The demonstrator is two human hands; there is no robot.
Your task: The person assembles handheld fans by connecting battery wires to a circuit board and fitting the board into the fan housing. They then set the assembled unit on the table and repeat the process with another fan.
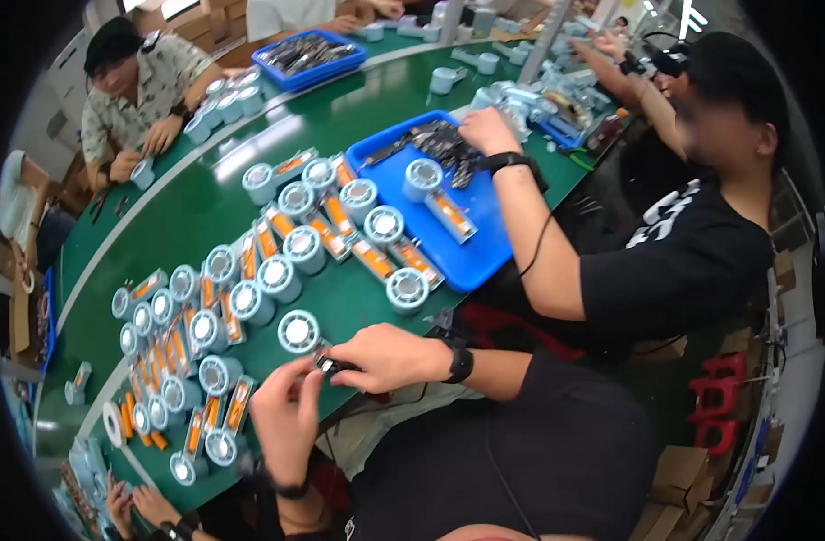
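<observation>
My right hand (pixel 390 358) comes in from the right and pinches a small dark part with a shiny bit (pixel 327 364); its exact kind is too small to tell. Right beside it, my left hand (pixel 284 413) has thumb and forefinger drawn together; whatever lies between them is hidden. Just beyond both hands is a light blue handheld fan housing (pixel 299 332) with a round head, its handle end partly covered by my fingers. Many similar fan housings (pixel 252 302) lie to the left and beyond, their handles showing orange cylindrical cells (pixel 330 236).
A blue tray (pixel 485 257) with black parts (pixel 440 144) and one fan housing sits at the right, where a co-worker's hand (pixel 491 132) reaches in. Another blue tray (pixel 309 79) stands farther off. Loose orange cells (pixel 127 419) and a white roll (pixel 114 424) lie at left on the green table (pixel 196 185).
</observation>
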